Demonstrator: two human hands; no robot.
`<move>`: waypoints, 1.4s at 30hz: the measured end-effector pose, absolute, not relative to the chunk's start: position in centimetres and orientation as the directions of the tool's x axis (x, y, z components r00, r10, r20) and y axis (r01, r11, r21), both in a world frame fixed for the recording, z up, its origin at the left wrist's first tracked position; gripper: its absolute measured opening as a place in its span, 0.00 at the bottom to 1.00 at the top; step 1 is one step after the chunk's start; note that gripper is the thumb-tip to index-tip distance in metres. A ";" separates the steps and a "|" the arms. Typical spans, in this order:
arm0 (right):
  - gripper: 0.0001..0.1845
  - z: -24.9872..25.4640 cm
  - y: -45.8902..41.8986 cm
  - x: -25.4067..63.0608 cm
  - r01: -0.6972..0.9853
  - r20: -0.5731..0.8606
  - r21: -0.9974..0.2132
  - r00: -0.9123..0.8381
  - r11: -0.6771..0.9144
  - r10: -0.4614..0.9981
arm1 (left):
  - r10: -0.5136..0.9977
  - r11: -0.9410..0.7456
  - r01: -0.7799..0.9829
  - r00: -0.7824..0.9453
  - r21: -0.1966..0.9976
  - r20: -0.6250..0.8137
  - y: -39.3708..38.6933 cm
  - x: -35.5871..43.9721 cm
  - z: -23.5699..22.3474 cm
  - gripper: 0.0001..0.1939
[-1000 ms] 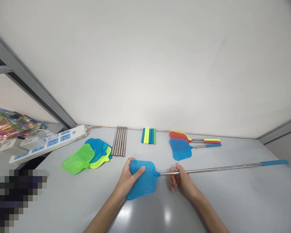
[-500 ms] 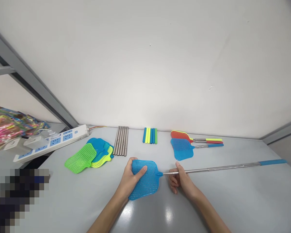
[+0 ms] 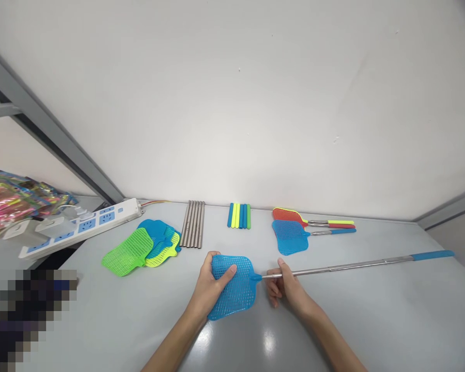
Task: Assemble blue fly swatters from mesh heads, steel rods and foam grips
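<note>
A blue fly swatter with a long, extended telescopic metal rod and a blue grip lies across my two hands. My left hand grips its perforated head, thumb on top and fingers behind. Near the neck, my right hand pinches the rod between thumb and curled fingers. The blue grip points off to the right. Behind it lie finished-looking swatters with short rods: a blue one, a red one and a yellow one partly hidden.
Loose swatter heads, green, blue and yellow, overlap on the table's left. Several metal rods and several coloured grips lie in rows near the wall. A power strip with plugs and shiny plastic packages are further left.
Both hands keep their holds on the swatter. The right hand has shifted slightly left along with the rod, closer to the head, and the grip end has drawn slightly left.
</note>
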State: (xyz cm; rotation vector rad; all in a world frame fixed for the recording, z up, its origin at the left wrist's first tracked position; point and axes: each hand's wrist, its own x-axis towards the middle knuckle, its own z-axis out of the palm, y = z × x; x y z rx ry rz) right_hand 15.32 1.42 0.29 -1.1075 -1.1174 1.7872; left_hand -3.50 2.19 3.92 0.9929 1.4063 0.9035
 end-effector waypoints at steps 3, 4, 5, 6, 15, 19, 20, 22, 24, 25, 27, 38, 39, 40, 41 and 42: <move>0.32 0.1 1.4 15.2 -0.135 -0.278 -0.930 -0.354 -0.343 0.893 | 0.946 0.325 0.083 -0.023 0.942 -0.324 2.1 -3.4 3.8 0.21; 0.32 0.1 1.5 15.2 -0.133 -0.279 -0.930 -0.353 -0.343 0.893 | 0.949 0.316 0.086 -0.026 0.945 -0.315 2.1 -3.3 3.8 0.20; 0.32 0.0 1.5 15.2 -0.130 -0.282 -0.929 -0.353 -0.345 0.892 | 0.951 0.309 0.090 -0.029 0.947 -0.307 2.1 -3.3 3.7 0.20; 0.33 0.0 1.5 15.2 -0.129 -0.283 -0.929 -0.355 -0.347 0.891 | 0.953 0.302 0.094 -0.032 0.949 -0.300 2.0 -3.2 3.6 0.20; 0.31 0.5 1.3 14.7 -0.160 -0.296 -0.913 -0.371 -0.374 0.880 | 0.957 0.291 0.114 -0.056 0.950 -0.286 1.7 -3.1 2.9 0.20; 0.31 0.2 1.3 14.8 -0.177 -0.296 -0.907 -0.379 -0.383 0.877 | 0.961 0.277 0.097 -0.052 0.956 -0.273 1.7 -2.9 2.8 0.20; 0.31 0.1 1.3 14.8 -0.179 -0.298 -0.905 -0.380 -0.385 0.876 | 0.961 0.277 0.095 -0.054 0.956 -0.273 1.7 -2.9 2.7 0.20; 0.31 0.0 1.2 14.9 -0.176 -0.296 -0.907 -0.376 -0.382 0.878 | 0.959 0.280 0.096 -0.057 0.955 -0.276 1.7 -2.7 2.7 0.20; 0.31 0.0 1.2 14.9 -0.176 -0.288 -0.911 -0.374 -0.372 0.882 | 0.955 0.294 0.095 -0.054 0.951 -0.290 1.7 -2.6 2.7 0.20; 0.31 0.0 1.2 14.9 -0.175 -0.282 -0.914 -0.376 -0.366 0.883 | 0.952 0.307 0.085 -0.049 0.948 -0.303 1.7 -2.5 2.8 0.20; 0.32 0.1 1.1 14.9 -0.164 -0.274 -0.921 -0.374 -0.354 0.886 | 0.939 0.344 0.044 -0.029 0.938 -0.343 1.7 -2.5 3.0 0.20; 0.27 1.4 0.9 15.1 -0.011 -0.323 -0.938 -0.326 -0.345 0.888 | 0.921 0.385 -0.107 0.105 0.917 -0.374 2.9 -4.2 4.2 0.19; 0.26 1.5 1.0 15.3 0.017 -0.317 -0.945 -0.287 -0.326 0.904 | 0.924 0.378 -0.112 0.112 0.919 -0.367 2.9 -4.3 4.2 0.18; 0.25 1.6 1.0 15.4 0.044 -0.307 -0.951 -0.241 -0.305 0.921 | 0.926 0.370 -0.114 0.116 0.922 -0.358 2.9 -4.3 4.2 0.17; 0.24 1.7 1.1 15.6 0.065 -0.294 -0.956 -0.194 -0.287 0.936 | 0.929 0.363 -0.115 0.122 0.925 -0.350 2.9 -4.3 4.2 0.16; 0.24 1.8 1.2 15.8 0.071 -0.286 -0.958 -0.153 -0.278 0.946 | 0.931 0.356 -0.115 0.128 0.927 -0.342 2.9 -4.4 4.2 0.16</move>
